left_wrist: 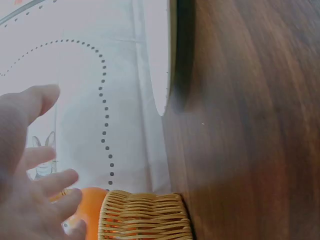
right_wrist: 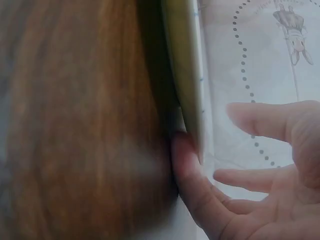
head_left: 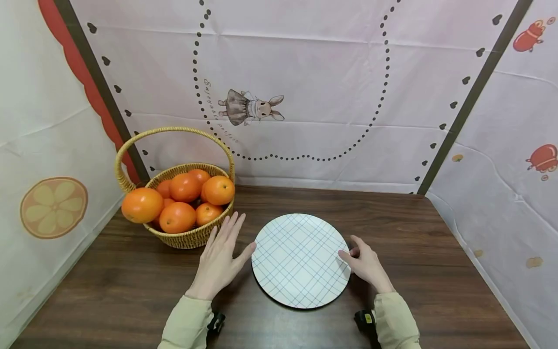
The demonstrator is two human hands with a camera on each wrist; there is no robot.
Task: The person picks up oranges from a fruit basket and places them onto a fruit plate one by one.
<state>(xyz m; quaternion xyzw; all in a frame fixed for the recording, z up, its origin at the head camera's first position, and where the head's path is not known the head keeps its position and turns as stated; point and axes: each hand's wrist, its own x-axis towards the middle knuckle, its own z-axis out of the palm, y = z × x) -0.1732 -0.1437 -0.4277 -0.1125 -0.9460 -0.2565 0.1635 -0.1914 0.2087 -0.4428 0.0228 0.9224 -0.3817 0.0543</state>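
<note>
A round white plate with a blue checked pattern lies on the dark wooden table. At its right edge is my right hand, thumb over the rim. In the right wrist view a fingertip touches the plate's rim from below, while the thumb stands apart from the plate's face. My left hand, fingers spread and fairly straight, is at the plate's left side with the thumb near its edge. Nothing is in this hand. In the left wrist view the plate appears edge-on, apart from the left hand.
A wicker basket with a tall handle, heaped with several oranges, stands at the back left, close to my left fingertips. White printed cloth hangs behind the table and along both sides.
</note>
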